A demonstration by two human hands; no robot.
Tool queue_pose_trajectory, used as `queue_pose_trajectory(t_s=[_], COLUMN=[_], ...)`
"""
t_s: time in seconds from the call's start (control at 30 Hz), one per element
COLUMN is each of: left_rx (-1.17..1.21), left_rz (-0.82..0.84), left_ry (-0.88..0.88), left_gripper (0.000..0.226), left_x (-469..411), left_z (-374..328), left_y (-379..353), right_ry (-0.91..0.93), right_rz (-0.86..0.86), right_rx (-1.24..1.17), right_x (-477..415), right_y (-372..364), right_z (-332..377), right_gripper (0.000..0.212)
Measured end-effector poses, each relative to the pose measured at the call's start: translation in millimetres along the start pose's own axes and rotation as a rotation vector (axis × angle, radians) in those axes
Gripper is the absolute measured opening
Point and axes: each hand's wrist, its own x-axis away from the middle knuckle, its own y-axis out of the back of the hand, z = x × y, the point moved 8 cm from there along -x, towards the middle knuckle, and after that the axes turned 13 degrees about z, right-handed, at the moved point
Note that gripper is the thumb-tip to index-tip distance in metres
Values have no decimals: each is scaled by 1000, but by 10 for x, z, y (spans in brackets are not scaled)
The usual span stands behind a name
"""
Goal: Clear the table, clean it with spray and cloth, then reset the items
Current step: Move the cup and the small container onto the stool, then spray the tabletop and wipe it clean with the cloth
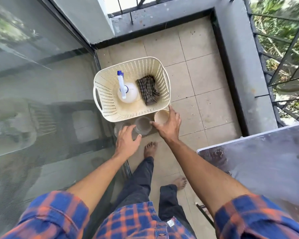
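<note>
My left hand (pixel 128 141) curls its fingers (pixel 127 129) around a clear glass (pixel 117 131) on the tiled floor (pixel 205 80). My right hand (pixel 169 125) grasps a beige cup (pixel 160 116) from above, beside a second glass (pixel 143 125). All three sit just in front of the cream basket (pixel 109 94), which holds the spray bottle (pixel 128 91) and checked cloth (pixel 148 89). The bench (pixel 266 152) is at my right.

White spray bottle (pixel 128 93), blue nozzle, upright in cream perforated basket (pixel 109 78); checked cloth (pixel 148 89) crumpled at bottle's 3 o'clock. Clear glasses (pixel 142 125), cream cup (pixel 160 116) upright, just beside basket's 6 o'clock edge. Grey table (pixel 266 152), smeared, at basket's 4 o'clock.
</note>
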Motion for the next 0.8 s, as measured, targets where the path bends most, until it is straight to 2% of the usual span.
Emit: queue_pose_trajectory(t_s=[0.17,0.33,0.4,0.57,0.7,0.8], left_rx=[23,82,139,304,420,484], left_rz=[-13,-90,-137,-251,-391,-457], left_ry=[-47,-144,-177,-239,-298,-275], left_gripper=[42,19,11,10,21,35], left_x=[23,108,162,311,380,327], left_z=[-8,-75,-100,-208,-334,-361], left_y=[65,244,334,542,818,1087], right_ry=[22,-26,-29,80,211,374], right_rz=[39,43,17,-153,-207,-196], right_rx=[-35,-106,-142,-118,-63,78], right_x=[72,136,186,404,510,507], right_y=[49,181,237,469,604,624], right_z=[-80,-143,-126,120,491,883], right_gripper=[119,118,106,56,40,31])
